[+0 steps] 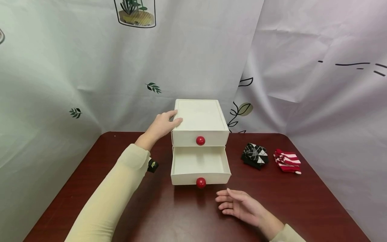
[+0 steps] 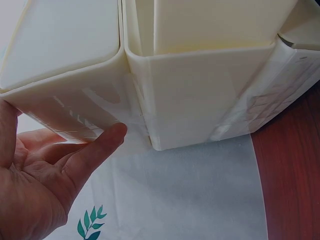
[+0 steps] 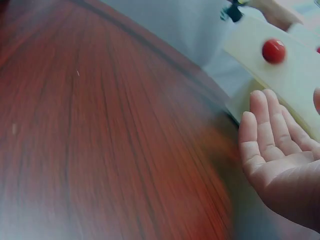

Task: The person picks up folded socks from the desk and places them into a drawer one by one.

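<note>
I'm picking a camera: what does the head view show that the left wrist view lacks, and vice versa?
Only the head view: the right hand, both red knobs, the black argyle cloth and the red-and-white striped cloth. Only the left wrist view: the outer side wall of the white drawer unit. Both: that unit, the left hand touching it, the dark red table and the leaf-printed backdrop.
</note>
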{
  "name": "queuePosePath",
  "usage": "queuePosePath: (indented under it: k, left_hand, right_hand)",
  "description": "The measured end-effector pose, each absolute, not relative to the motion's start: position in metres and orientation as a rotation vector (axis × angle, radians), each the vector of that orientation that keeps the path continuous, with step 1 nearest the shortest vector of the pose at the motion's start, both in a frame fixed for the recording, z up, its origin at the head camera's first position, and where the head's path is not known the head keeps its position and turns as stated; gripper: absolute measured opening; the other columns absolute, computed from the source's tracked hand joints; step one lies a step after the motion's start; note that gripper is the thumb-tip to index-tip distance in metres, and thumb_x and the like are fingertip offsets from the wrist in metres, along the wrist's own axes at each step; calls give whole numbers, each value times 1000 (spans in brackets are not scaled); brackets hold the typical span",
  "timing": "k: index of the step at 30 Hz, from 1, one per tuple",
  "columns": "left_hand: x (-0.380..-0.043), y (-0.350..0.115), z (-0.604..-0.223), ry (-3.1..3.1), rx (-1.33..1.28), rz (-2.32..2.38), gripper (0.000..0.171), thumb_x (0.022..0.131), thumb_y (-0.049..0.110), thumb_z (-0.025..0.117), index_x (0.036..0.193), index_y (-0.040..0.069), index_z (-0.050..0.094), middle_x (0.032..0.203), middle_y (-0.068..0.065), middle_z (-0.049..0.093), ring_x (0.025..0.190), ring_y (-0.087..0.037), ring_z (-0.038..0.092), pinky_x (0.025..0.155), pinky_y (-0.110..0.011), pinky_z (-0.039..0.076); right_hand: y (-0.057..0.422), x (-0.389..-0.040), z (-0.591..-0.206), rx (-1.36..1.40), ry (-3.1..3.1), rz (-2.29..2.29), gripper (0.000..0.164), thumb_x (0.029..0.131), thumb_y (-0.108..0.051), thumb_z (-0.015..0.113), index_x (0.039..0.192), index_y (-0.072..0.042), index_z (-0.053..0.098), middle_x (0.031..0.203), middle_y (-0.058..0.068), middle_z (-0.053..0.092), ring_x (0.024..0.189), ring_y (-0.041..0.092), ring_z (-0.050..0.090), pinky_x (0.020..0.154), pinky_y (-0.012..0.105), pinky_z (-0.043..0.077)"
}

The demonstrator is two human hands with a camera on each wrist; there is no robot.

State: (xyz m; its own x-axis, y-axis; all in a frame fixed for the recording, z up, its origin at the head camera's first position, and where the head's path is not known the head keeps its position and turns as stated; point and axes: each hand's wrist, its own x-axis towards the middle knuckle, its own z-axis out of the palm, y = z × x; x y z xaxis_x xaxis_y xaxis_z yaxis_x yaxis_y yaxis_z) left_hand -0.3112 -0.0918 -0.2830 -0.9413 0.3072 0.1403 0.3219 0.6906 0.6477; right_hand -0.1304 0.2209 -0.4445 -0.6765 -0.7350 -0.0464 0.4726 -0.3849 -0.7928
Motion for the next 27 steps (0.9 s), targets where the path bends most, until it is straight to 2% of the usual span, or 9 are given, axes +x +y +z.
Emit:
queuePosePath:
  k: [7,11,14,17,21,23,25,27]
  left_hand:
    - [-311,-95,-281,-2868,-538,-1118,65,92,45,50,145,9,35,145,-13,36,133,-28,31,104,-46,30]
    - [-311,-96,-281,-2869,-539,-1113,66,92,45,50,145,10,34,145,-13,35,133,-28,31,104,-46,30]
    - [-311,-96,-281,-2870,-541,-1110,66,92,46,49,145,10,34,146,-12,35,134,-28,30,104,-46,30]
    - [-311,-97,-280,-2868,-536,-1109,66,92,46,49,145,10,34,145,-12,35,133,-29,30,104,-46,30]
    - [-310,-96,-281,-2873,-540,-1097,65,92,45,49,145,8,34,145,-14,35,133,-30,30,104,-47,29]
    - [-310,-95,-281,-2876,-547,-1093,65,92,44,49,145,8,34,145,-14,35,134,-30,30,104,-47,29]
    - [-310,-95,-282,-2876,-549,-1100,65,93,44,49,145,8,34,145,-13,35,134,-29,30,104,-46,29]
    - [-309,-94,-282,-2874,-545,-1110,65,92,44,49,145,8,34,145,-13,35,134,-29,30,104,-46,29]
  right_hand:
    - [263,-143,-434,-411,1145,-2098,46,104,-19,17,129,-1,52,120,11,59,106,25,57,93,39,43]
    - [290,-160,-422,-387,1350,-2130,44,104,-17,19,125,-6,57,120,12,60,106,25,58,93,41,44]
    - [309,-173,-414,-329,1621,-2132,38,104,-18,28,120,-11,61,119,13,61,104,25,60,90,41,46]
    - [324,-186,-410,-199,1953,-2076,32,101,-22,41,123,-6,57,118,16,61,102,26,61,85,40,49]
    - [338,-200,-410,-32,2427,-1873,52,95,-29,55,132,6,45,120,21,58,95,15,63,79,33,52]
    - [344,-206,-410,3,2636,-1742,55,93,-28,57,133,7,43,121,23,55,92,8,62,76,28,52]
    - [348,-212,-411,6,2824,-1601,54,92,-26,59,133,6,44,121,26,54,92,11,60,73,24,51]
    - [351,-218,-412,-12,2939,-1499,52,92,-24,59,134,4,44,123,28,52,99,20,58,74,26,50]
